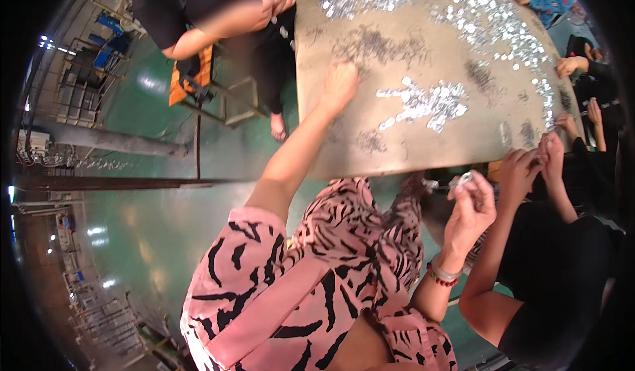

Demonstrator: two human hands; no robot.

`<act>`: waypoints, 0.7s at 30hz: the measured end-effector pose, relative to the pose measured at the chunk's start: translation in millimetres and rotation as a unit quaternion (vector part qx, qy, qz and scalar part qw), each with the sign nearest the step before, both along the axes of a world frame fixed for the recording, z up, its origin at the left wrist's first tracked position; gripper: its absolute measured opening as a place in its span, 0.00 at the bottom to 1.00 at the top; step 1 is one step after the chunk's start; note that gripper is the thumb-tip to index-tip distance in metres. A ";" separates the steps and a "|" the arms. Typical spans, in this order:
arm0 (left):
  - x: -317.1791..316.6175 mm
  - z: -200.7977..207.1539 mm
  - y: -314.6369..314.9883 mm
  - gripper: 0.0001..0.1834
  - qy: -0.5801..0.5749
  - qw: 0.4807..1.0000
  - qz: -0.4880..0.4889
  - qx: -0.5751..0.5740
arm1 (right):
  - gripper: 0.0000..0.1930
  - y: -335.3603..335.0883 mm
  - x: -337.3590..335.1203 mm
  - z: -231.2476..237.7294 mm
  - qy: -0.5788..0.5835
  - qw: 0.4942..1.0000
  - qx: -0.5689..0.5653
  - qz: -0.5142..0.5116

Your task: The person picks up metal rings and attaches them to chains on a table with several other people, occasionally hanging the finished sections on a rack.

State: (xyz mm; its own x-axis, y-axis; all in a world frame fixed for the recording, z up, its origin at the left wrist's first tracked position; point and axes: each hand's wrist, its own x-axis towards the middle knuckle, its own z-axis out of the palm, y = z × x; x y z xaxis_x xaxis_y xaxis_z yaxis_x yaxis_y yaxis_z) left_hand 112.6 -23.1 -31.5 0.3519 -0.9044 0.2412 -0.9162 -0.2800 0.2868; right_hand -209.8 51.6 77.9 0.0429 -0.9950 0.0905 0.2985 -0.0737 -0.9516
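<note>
My left hand (340, 85) rests over the tabletop near its left edge, fingers curled down beside a scatter of small dark pieces (370, 45). What its fingertips pinch, if anything, is hidden. Raised off the table's near edge, my right hand (471, 213) grips a small shiny metal piece (464, 180) between thumb and fingers. A heap of similar silvery pieces (426, 103) lies on the table (324, 27) ahead of me. More dark bits (372, 140) are strewn close to the near edge.
A larger band of silvery pieces (476, 20) curves across the far and right side of the table. Co-workers' hands are at the right edge, the nearest co-worker's hand (519, 172) close to my right hand. Another person sits at the far left by a wooden stool (192, 76).
</note>
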 end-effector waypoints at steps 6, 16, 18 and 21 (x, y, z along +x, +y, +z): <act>-12.1 -6.5 -21.7 0.08 -0.077 0.993 -0.060 0.073 | 0.12 2.6 1.8 -2.2 -0.008 1.000 0.014 0.007; 10.2 70.3 -20.0 0.09 -0.037 0.983 -0.145 0.106 | 0.13 14.9 9.2 0.8 -0.002 0.999 0.010 0.039; 1.1 65.5 -14.1 0.10 0.033 0.983 -0.168 0.058 | 0.13 22.2 9.3 -2.3 0.015 0.999 0.009 0.038; -48.2 88.2 6.5 0.09 0.199 0.952 -0.228 -0.038 | 0.12 25.9 2.0 -10.3 0.064 0.997 0.032 0.025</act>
